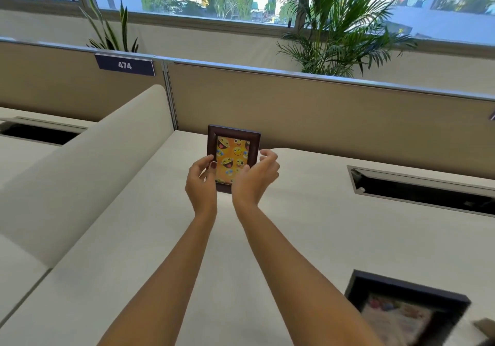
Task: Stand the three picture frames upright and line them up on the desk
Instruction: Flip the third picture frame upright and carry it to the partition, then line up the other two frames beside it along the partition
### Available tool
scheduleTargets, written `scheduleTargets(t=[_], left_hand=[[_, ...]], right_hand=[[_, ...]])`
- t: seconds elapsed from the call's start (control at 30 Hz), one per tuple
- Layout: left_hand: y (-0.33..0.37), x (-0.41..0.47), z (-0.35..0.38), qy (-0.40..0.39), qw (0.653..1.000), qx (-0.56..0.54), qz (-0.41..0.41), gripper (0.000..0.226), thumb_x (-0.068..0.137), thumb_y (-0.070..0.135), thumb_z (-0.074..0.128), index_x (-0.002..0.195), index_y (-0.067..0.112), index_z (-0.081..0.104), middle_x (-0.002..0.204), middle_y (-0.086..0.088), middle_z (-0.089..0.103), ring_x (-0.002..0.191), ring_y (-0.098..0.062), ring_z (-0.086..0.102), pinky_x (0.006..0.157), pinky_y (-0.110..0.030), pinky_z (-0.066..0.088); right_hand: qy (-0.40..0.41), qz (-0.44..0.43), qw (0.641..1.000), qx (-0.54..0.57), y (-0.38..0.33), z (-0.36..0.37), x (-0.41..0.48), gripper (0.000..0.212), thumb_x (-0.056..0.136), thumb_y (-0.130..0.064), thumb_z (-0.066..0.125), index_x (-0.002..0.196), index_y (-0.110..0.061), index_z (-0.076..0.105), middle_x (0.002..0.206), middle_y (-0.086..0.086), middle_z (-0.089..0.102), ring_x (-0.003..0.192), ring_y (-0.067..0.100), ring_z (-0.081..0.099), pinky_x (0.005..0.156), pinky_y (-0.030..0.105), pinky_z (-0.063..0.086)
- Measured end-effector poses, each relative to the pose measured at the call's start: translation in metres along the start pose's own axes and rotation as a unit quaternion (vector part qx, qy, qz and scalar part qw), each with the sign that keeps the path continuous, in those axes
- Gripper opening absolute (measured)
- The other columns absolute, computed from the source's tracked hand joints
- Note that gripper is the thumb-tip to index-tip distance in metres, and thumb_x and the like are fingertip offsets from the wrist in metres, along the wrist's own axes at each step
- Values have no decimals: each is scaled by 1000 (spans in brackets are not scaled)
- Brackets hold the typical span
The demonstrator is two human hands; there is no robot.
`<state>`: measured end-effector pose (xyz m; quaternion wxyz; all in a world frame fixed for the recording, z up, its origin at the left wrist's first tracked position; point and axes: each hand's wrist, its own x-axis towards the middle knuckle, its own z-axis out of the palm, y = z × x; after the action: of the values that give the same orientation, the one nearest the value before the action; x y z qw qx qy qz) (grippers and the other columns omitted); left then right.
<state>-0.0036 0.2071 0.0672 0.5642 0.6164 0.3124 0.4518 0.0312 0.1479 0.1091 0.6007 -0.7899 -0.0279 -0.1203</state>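
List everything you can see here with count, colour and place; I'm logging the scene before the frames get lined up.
Emoji picture frame: one, dark brown with yellow picture, upright at desk's back, between the hands.
Black picture frame: one, lying flat, lower right.
Desk: one, cream.
Cable slots: two, dark, right and far left.
Partition: beige, behind desk.
Number plate 474: one, navy, on partition.
Plants: two, green, by window.
Left hand: fingers on frame's left edge.
Right hand: cupped at frame's right edge.
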Motion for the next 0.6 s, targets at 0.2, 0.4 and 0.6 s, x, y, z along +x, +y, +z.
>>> scheduleTargets(t=[0.2,0.4,0.6], left_hand=[[57,-50,0,-74,996,-37,45,17,93,13,54,107,17,64,110,0,67,106,-13,62,88,-33,55],[95,-117,-4,-190,975,-53,99,21,95,13,50,108,20,65,109,5,67,103,-4,62,87,-17,51],[76,-185,-6,-261,963,-64,31,21,96,15,48,108,20,64,109,5,68,99,-10,66,80,-26,57]], right_hand=[[18,-137,990,20,-50,-74,-11,32,86,0,56,115,-12,48,119,7,50,112,19,42,83,13,34],[51,-268,962,-3,-57,-171,-20,24,93,-16,53,115,-9,60,114,5,58,112,18,46,91,10,30],[180,-280,942,-40,-7,-253,-27,19,95,-14,54,109,-10,65,105,8,61,104,19,51,90,20,42]])
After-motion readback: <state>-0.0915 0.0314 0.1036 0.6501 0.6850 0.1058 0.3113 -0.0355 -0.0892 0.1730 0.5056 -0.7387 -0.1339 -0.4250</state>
